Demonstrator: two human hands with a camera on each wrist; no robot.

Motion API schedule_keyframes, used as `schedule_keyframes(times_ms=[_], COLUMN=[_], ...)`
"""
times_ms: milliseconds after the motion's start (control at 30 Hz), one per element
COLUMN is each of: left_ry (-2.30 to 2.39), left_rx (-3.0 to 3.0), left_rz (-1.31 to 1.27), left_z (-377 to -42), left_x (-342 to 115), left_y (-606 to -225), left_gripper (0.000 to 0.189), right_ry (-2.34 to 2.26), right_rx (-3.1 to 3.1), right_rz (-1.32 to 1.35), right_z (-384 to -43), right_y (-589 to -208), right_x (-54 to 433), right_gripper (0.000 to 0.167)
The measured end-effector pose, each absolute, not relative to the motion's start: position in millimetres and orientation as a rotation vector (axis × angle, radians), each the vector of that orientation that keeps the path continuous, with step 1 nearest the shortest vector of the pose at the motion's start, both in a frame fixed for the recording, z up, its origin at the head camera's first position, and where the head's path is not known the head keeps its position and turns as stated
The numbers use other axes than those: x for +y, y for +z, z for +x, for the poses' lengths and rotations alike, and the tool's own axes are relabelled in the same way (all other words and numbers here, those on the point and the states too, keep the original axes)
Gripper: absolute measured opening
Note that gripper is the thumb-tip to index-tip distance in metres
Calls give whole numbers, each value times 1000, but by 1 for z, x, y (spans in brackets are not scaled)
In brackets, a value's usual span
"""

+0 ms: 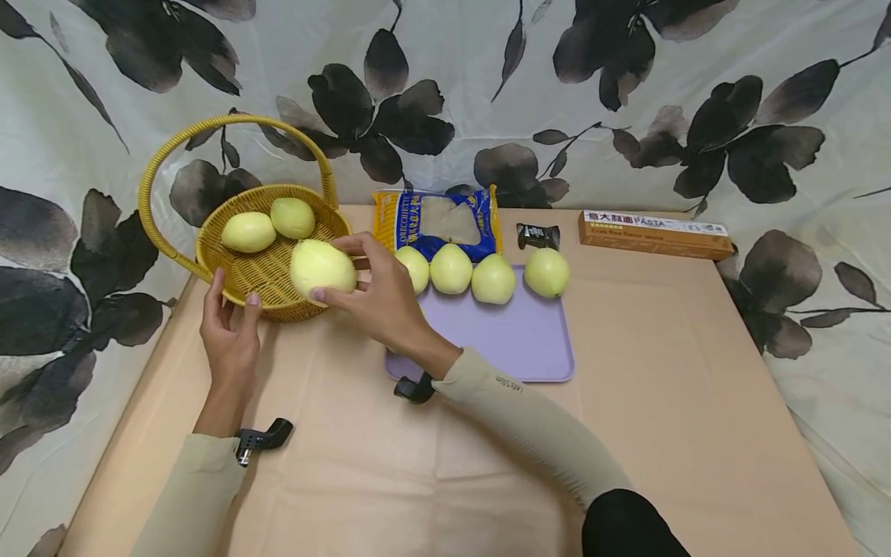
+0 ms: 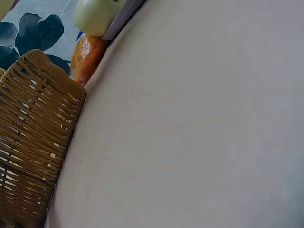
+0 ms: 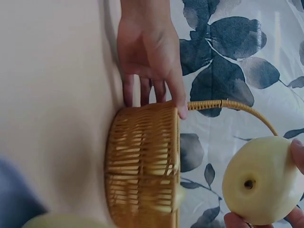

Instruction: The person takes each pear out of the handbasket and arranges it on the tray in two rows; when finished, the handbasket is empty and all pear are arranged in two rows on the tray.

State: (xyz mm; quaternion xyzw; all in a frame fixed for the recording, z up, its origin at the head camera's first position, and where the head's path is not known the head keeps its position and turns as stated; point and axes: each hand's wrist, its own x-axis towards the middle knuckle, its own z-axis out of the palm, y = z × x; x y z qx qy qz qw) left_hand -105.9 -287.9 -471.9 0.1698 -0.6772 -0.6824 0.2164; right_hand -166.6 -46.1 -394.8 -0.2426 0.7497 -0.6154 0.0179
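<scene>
Now, right hand (image 1: 386, 300): thumb and fingers pinch a single fruit, spread about as wide as its body; they meet it from its right side
Held fruit (image 1: 322, 271): pale green, raised above the basket's near-right rim; right wrist view shows it apart from the rim, its dark dimpled end facing that camera
Long axis: only slightly longer than broad, roughly left-right in head view
Basket (image 1: 261, 275): its hollow lies left of and below the held fruit, with bare weave between; key relation, judged from head view
Pair of fruits (image 1: 248, 232): inside, toward the far side of the basket
Left hand (image 1: 232, 352): fingers extended, touching the near-left rim, no fruit in them; the right hand is the nearer to the held fruit
Tray (image 1: 497, 340): purple, right of the basket; four fruits (image 1: 451, 269) along its far edge, leftmost partly hidden by the right hand
Behind tray: pasta bag (image 1: 445, 220), small dark packet (image 1: 537, 237)
Far right: pasta box (image 1: 654, 236) on the surface (image 1: 661, 348)
</scene>
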Motion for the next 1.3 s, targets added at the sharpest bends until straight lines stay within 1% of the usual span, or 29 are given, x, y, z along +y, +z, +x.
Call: schedule_keyframes(times_ms=[367, 800, 1033, 1300], left_ry=[-1891, -1914, -1909, -1926], left_rx=[-1893, -1889, -1885, -1871], left_rz=[482, 506, 515, 505], left_z=[-107, -106, -108, -108], left_x=[-288, -285, -289, -288], left_y=[-471, -466, -472, -470], left_gripper=[68, 69, 69, 69], right_ry=[-1893, -1742, -1644, -1480], right_rx=[2413, 2564, 2605, 2671], right_rz=[-639, -361, -276, -281], right_z=[-156, -155, -154, -154], right_y=[-404, -421, -438, -452], right_x=[14, 81, 100, 102], right_gripper=[63, 62, 62, 62])
